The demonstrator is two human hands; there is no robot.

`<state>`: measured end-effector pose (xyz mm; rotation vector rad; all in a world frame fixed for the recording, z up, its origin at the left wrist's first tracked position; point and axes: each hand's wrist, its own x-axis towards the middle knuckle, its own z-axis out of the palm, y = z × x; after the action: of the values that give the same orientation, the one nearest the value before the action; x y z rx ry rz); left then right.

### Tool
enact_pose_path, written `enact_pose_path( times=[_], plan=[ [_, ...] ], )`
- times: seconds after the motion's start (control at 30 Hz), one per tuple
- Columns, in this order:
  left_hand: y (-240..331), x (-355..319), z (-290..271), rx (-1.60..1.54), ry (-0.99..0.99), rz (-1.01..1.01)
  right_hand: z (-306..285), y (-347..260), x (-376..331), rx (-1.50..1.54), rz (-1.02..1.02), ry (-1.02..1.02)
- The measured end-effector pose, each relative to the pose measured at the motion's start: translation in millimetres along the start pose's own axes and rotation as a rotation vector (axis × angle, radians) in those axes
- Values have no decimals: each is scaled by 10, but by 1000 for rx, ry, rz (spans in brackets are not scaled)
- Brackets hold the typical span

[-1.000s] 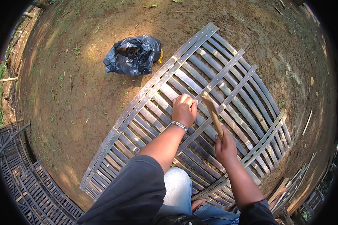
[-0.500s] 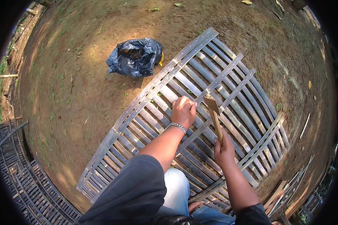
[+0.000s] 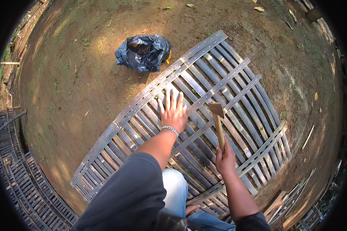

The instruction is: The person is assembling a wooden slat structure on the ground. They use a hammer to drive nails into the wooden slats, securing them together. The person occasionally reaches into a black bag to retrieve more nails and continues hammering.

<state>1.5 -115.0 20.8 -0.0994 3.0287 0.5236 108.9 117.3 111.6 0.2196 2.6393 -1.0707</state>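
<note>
Slatted panel [image 3: 204, 115]: flat on dirt ground, before kneeling person. Left hand [image 3: 174, 112]: grip open, palm spread on slats near panel middle, likely pinning it steady. Right hand [image 3: 224, 158]: grip closed round hammer [image 3: 218, 123] handle, head raised above slats. Dark plastic bag [image 3: 143, 52]: beyond panel's far edge.

Bare dirt ground [image 3: 85, 96] carries a slatted bamboo panel [image 3: 235, 81] — and a dark plastic bag [image 3: 144, 52].
</note>
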Motion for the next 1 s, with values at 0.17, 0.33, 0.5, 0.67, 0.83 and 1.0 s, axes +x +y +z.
enact_pose_path(
  times=[0.17,0.33,0.5,0.67,0.83,1.0],
  plan=[
    [-12,-1,-10,37,-73,-46,78,28,267,-51,-290,53],
    [63,34,-30,26,-74,-49,147,114,353,-141,-273,30],
    [7,54,-42,64,-78,-40,61,-90,388,-86,-249,4],
    [-13,39,-34,33,-38,39,122,71,321,36,-497,253],
    [36,69,-192,71,-149,15,120,60,444,-174,-280,-5],
    [-20,27,-142,-2,-103,35,78,31,299,-5,-516,183]
  ],
)
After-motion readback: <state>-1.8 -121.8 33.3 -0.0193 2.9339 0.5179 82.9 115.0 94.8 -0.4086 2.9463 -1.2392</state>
